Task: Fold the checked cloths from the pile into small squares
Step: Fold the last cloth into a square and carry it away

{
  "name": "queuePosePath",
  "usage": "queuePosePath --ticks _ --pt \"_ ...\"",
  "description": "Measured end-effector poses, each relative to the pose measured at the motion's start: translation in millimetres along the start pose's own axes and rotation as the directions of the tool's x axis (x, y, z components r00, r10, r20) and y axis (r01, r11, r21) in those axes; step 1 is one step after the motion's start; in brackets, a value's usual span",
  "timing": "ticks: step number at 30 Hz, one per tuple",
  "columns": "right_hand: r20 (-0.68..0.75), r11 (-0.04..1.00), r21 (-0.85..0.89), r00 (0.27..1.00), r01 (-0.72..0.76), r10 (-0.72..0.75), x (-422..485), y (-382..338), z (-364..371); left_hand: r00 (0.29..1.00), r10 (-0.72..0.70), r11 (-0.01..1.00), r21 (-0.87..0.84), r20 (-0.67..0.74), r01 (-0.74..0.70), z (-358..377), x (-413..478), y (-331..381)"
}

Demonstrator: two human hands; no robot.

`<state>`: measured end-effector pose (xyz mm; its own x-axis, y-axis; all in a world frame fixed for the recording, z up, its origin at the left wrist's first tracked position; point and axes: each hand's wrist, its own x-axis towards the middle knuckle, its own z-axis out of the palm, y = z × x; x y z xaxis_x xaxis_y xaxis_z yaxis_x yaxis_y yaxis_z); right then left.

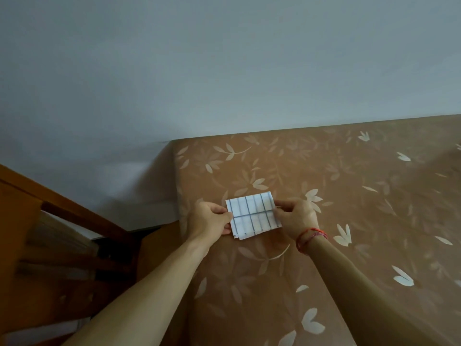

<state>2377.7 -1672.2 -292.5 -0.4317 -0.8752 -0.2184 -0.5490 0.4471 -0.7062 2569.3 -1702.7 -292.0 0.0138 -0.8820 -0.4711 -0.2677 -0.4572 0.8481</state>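
Note:
A small white cloth with a dark grid of checks [252, 214] is folded into a compact rectangle, held between both hands just above the table near its far left corner. My left hand [209, 221] pinches its left edge with thumb on top. Its right edge is pinched by my right hand [295, 216], which wears a red thread band at the wrist. Layered edges of the cloth show at its lower left corner. No pile of cloths is in view.
The table [349, 221] is covered with a brown cloth printed with pale leaves, and its left edge drops off beside my left hand. A wooden chair [62, 233] stands to the left. A plain grey wall rises behind.

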Motion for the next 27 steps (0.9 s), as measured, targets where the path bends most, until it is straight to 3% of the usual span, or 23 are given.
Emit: queuePosePath --ticks 18,20,23,25,27 --pt "-0.071 0.996 -0.060 0.995 0.061 -0.066 19.8 6.4 7.2 0.987 0.154 0.973 0.182 -0.039 -0.145 2.2 25.5 8.9" --pt "-0.115 0.981 -0.148 0.983 0.126 -0.144 19.2 7.4 7.9 0.945 0.323 0.895 0.340 -0.050 -0.288 -1.5 24.6 4.1" --pt "-0.120 0.920 -0.252 0.934 0.300 -0.337 14.1 3.2 12.9 0.770 0.634 0.630 0.532 0.066 -0.565 -0.5 21.1 1.9" --pt "-0.051 0.856 -0.292 0.887 0.426 -0.459 7.1 -5.2 19.9 0.698 0.681 0.474 0.595 0.220 -0.649 7.3 21.9 2.3" --pt "0.050 0.729 -0.402 0.808 0.555 -0.587 1.9 -11.1 30.7 0.680 0.638 0.354 0.647 0.361 -0.675 16.1 25.2 -1.3"
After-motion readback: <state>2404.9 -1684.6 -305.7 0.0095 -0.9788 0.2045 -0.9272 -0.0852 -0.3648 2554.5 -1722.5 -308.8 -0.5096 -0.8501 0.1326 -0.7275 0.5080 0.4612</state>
